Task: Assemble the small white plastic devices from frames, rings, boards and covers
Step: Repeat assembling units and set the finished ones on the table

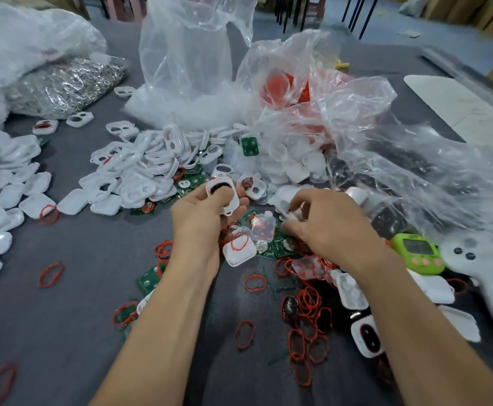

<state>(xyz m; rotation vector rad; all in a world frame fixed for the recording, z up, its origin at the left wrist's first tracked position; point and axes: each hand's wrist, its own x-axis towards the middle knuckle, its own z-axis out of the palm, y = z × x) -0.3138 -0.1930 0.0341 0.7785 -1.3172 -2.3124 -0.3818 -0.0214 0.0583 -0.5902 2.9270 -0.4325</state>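
Left hand [201,218] grip curls round a white frame [223,197], held above the middle of the table [78,288], opening up, likely so the next part drops in. Right hand [327,227] grip pinches a small pale piece [293,215] from the pile of white parts [295,168]; kind unclear. Red rings [306,303] and green boards [280,248] lie toward the near edge, within reach.

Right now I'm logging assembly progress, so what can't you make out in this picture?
Head view:
- The part pinched in the right hand: covered by its fingers.
- The white frame in the left hand: back face turned to the palm.
- Red items in the clear bag: veiled by crumpled film.
- Green timer display: too small to read.
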